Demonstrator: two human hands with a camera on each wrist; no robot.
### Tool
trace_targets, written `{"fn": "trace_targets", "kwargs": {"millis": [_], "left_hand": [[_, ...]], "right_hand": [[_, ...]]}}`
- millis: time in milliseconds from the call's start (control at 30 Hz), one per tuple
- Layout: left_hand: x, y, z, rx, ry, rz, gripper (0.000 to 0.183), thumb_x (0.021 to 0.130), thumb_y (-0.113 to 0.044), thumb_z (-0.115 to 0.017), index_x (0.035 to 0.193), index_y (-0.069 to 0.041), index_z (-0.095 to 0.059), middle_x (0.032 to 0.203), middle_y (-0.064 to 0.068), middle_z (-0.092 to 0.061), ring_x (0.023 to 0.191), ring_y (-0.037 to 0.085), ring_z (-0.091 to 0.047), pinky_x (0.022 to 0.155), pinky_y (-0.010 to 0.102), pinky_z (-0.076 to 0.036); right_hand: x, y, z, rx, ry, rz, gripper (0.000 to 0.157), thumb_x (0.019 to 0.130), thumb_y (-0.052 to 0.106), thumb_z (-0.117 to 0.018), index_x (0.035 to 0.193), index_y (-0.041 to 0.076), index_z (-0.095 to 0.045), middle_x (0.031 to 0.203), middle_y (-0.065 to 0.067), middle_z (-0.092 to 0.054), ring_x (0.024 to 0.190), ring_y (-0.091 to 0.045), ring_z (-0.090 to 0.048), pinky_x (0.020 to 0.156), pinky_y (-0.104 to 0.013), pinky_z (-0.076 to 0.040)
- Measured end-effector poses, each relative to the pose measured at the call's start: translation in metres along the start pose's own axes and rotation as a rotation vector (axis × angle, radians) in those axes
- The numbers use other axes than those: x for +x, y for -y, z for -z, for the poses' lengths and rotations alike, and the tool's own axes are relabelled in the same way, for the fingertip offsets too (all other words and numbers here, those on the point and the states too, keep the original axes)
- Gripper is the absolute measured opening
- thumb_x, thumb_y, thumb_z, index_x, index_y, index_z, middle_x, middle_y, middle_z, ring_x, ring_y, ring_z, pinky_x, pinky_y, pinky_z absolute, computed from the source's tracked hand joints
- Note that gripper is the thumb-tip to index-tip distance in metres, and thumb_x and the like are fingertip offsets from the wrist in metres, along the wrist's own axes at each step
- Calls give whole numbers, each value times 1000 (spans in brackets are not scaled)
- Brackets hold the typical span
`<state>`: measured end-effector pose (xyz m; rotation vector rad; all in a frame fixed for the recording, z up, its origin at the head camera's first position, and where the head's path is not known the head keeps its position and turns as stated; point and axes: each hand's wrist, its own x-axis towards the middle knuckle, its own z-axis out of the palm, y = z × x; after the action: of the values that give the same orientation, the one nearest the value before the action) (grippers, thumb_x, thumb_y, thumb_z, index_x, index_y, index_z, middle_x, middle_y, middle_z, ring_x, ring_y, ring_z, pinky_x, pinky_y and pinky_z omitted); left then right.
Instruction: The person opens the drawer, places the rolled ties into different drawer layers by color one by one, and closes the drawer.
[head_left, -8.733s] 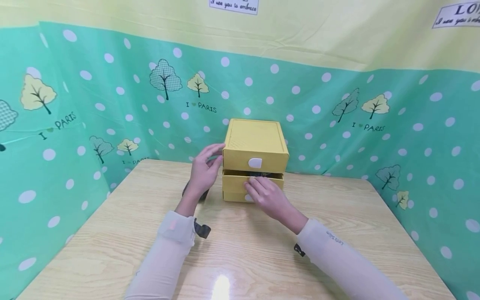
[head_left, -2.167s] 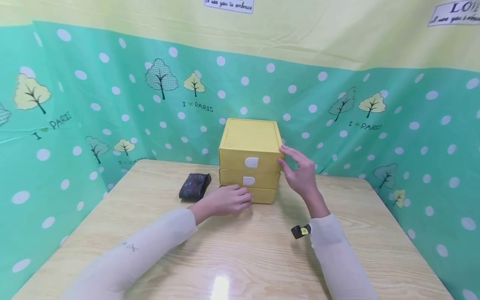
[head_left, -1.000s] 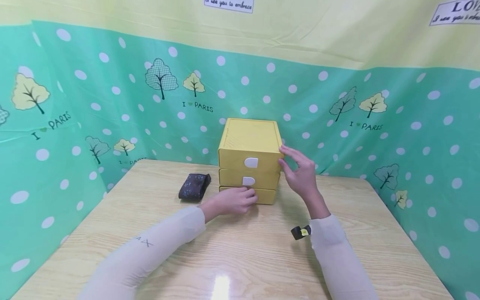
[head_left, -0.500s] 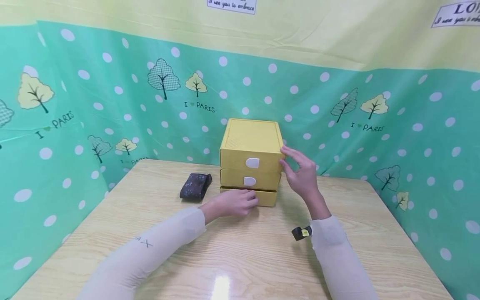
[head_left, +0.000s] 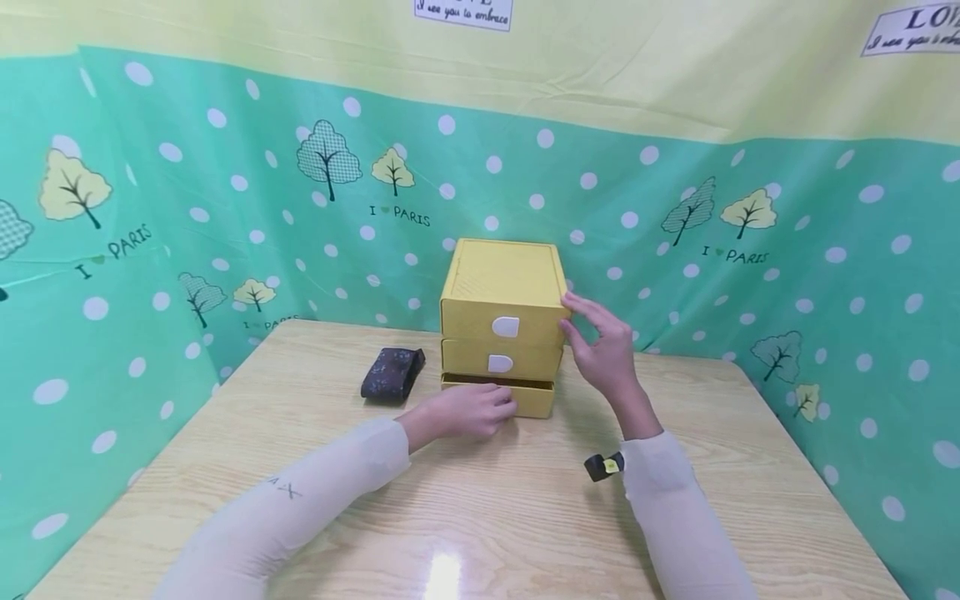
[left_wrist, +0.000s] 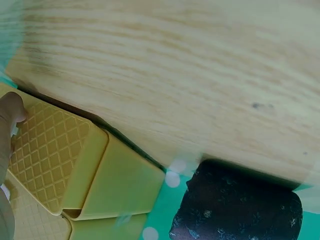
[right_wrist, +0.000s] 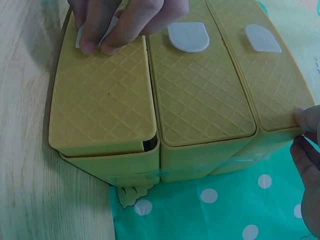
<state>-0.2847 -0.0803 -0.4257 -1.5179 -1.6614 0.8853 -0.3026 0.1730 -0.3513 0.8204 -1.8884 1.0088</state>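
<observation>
A yellow three-drawer cabinet [head_left: 506,271] stands near the back of the table. Its bottom drawer [head_left: 534,402] is pulled out a little, with a dark gap along its top. My left hand [head_left: 468,410] pinches the white handle [right_wrist: 78,38] of that drawer, seen best in the right wrist view. Higher up, my right hand [head_left: 606,346] rests against the cabinet's upper right front edge, thumb on the front and fingers along the side. The middle drawer [right_wrist: 202,95] and top drawer [right_wrist: 280,85] sit closed. What lies inside the bottom drawer is hidden.
Left of the cabinet lies a dark floral-patterned pouch [head_left: 392,375], also large in the left wrist view. A green cloth [head_left: 247,167] with white dots hangs behind and beside the wooden table [head_left: 675,417].
Earlier the right hand was at the partly open middle drawer, the left hand bracing the cabinet. That drawer is now closed; the left hand has since drawn the bottom drawer slightly forward.
</observation>
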Motion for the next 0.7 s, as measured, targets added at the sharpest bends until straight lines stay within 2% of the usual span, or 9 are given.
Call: {"fn": "trace_targets", "kwargs": {"millis": [300,567,700], "left_hand": [[0,-4,3,23,-37,8,28,97,-5,-55,102,-20,-78,108,-2,-63,99,17,-57,79,24,-55],[-1,-9,2,13,-59,14,27,99,-4,-57,102,-21,-79,107,-2,-63,97,17,-56,76,22,-54],[-1,-10,3,34,-59,8,26,97,-4,-59,102,-20,-78,107,-3,-63,97,16,-57,75,21,-54]], "right_hand": [[0,-1,0,3,-7,20,35,87,-6,-77,122,-1,-72,127,-17,-70,120,-34,-66,109,-27,-50],[-1,-1,0,5,-4,11,36,87,-6,-78,122,-1,-72,128,-16,-70,120,-33,-66,107,-37,-52],[-1,0,0,4,-5,10,36,86,-7,-78,122,-1,-72,128,-16,-70,120,-33,-66,106,-38,-52]]}}
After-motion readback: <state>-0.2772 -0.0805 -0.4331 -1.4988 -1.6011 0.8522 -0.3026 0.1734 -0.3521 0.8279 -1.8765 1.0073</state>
